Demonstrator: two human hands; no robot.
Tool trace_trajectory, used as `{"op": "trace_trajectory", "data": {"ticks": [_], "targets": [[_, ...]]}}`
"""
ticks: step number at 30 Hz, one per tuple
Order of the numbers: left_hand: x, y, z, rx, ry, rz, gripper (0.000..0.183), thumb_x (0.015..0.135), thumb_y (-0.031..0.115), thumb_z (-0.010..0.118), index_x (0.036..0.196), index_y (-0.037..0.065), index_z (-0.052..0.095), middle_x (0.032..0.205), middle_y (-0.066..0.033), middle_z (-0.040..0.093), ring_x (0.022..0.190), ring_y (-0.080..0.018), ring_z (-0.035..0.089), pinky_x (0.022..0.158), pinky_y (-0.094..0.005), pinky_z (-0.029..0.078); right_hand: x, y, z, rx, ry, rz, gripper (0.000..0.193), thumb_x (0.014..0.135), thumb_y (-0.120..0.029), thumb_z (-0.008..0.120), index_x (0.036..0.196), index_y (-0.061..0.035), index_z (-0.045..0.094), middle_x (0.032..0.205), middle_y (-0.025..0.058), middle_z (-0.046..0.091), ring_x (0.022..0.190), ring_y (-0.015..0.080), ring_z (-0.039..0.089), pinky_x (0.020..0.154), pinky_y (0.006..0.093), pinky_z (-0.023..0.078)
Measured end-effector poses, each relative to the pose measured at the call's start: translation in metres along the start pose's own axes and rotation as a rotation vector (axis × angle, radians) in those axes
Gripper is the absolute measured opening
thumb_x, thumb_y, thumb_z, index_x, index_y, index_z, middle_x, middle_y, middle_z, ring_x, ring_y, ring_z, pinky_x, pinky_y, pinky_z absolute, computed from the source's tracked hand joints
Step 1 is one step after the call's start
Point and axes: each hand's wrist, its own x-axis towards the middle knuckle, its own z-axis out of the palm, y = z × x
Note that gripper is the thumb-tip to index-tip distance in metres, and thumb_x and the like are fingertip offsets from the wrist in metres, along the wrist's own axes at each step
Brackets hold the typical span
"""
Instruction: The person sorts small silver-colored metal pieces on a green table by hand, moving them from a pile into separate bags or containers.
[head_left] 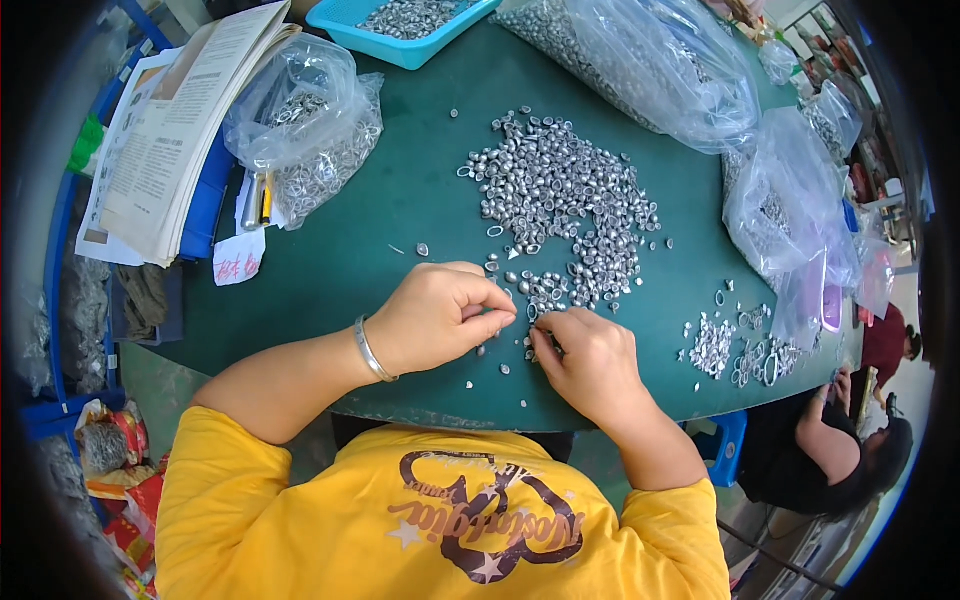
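Note:
A spread pile of small silver oval metal pieces (550,165), some domed and some ring-like, lies on the green tabletop (420,150) in front of me. My left hand (440,315), with a silver bangle at its wrist, is closed in a pinch at the pile's near left edge. Whatever its fingertips hold is too small to make out. Close by on the right, my right hand (590,362) is also closed, thumb against curled fingers, over the near edge of the pile. Its fingertips are partly hidden, and I cannot tell what they hold. A few loose pieces lie around both hands.
Clear plastic bags of metal pieces stand at the left (330,165), far right (640,70) and right (785,210). A blue basket (410,50) sits at the back, papers (180,130) at the left. Smaller heaps (712,348) lie right. Another person (825,450) sits beyond the right edge.

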Motion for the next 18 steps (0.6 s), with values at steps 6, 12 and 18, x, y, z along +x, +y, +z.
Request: {"op": "trace_trajectory", "data": {"ticks": [6, 12, 18], "targets": [[-0.001, -0.004, 0.0, 0.173, -0.018, 0.171, 0.009, 0.071, 0.006, 0.069, 0.08, 0.006, 0.067, 0.063, -0.006, 0.055, 0.055, -0.0184, 0.054, 0.05, -0.028, 0.043, -0.003, 0.013, -0.006, 0.305, -0.123, 0.084, 0.004, 0.074, -0.007, 0.064, 0.075, -0.0055, 0.061, 0.059, 0.0042, 0.052, 0.048, 0.0169, 0.052, 0.046, 0.028, 0.042], [-0.009, -0.007, 0.001, 0.439, -0.155, 0.162, 0.007, 0.071, 0.011, 0.068, 0.077, 0.009, 0.066, 0.067, -0.0058, 0.053, 0.065, -0.0233, 0.057, 0.056, -0.0325, 0.047, -0.001, 0.034, -0.028, 1.977, -0.007, 0.417, 0.002, 0.076, -0.002, 0.062, 0.076, -0.0001, 0.061, 0.067, -0.0002, 0.057, 0.059, 0.0034, 0.047, 0.049, 0.0171, 0.035], [-0.01, -0.005, 0.003, 0.439, -0.119, 0.16, 0.006, 0.071, 0.011, 0.068, 0.077, 0.009, 0.066, 0.068, -0.0061, 0.053, 0.064, -0.0242, 0.057, 0.056, -0.0331, 0.047, -0.002, 0.021, -0.008, 0.376, -0.052, 0.124, 0.004, 0.076, -0.009, 0.066, 0.078, -0.0059, 0.066, 0.066, 0.0059, 0.06, 0.057, 0.0172, 0.058, 0.051, 0.0281, 0.046]]}}
